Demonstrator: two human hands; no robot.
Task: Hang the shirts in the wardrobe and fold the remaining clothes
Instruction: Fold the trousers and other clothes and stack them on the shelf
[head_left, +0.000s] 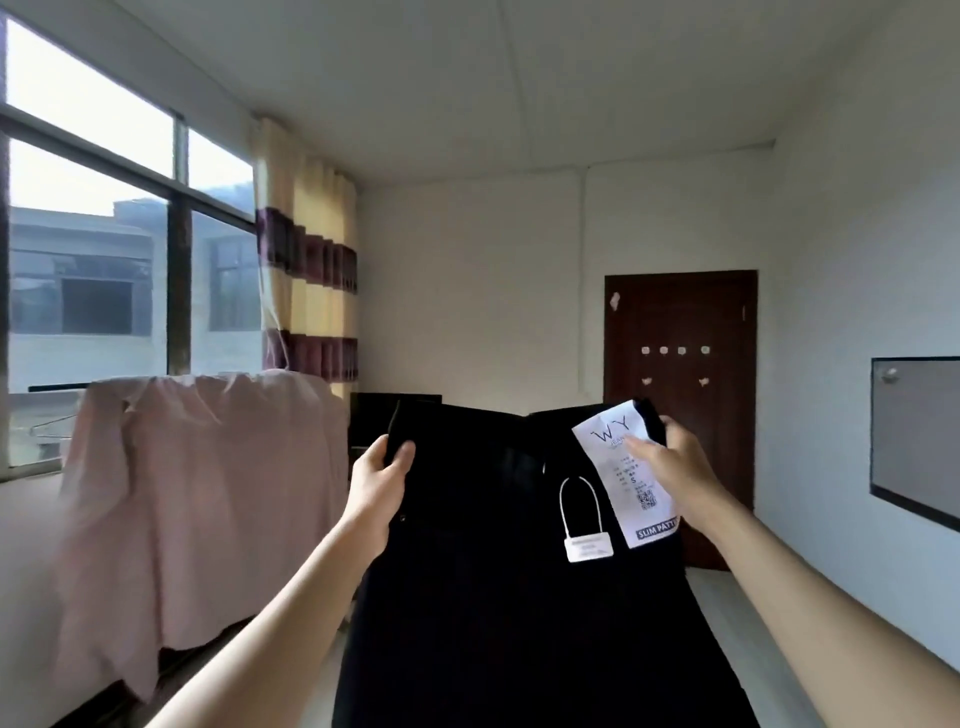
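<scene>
Head view, looking across a room.

Hidden / cut off: the black trousers (498, 571) run out of the bottom edge of the frame, so the legs and hems are not visible. The fabric is so dark that seams, pockets and fly are hard to make out; only a small stud shows near the left edge. Small print on the paper tag (626, 478) is unreadable apart from "WY", "S", a QR code and "SLIM" on a dark band. What lies under the pink cloth (202, 499) at centre left is fully covered.

Task item: trousers held up at centre frame, waistband uppermost, hanging flat and matte.

Hands: left hand (384, 473) grips the left corner of the waistband, thumb in front, fingers curled behind. Right hand (670, 462) pinches the right corner of the waistband together with the top of the paper tag.

Materials: the tag is a long white paper strip, slightly tilted. Beside it hangs a white plastic loop tag (584, 525) with a rectangular block. The pink cloth is thin and creased. Striped cream-and-purple curtain (311, 270) beside the window (104, 249), upper left. Dark wooden door (680, 338) at right.
</scene>
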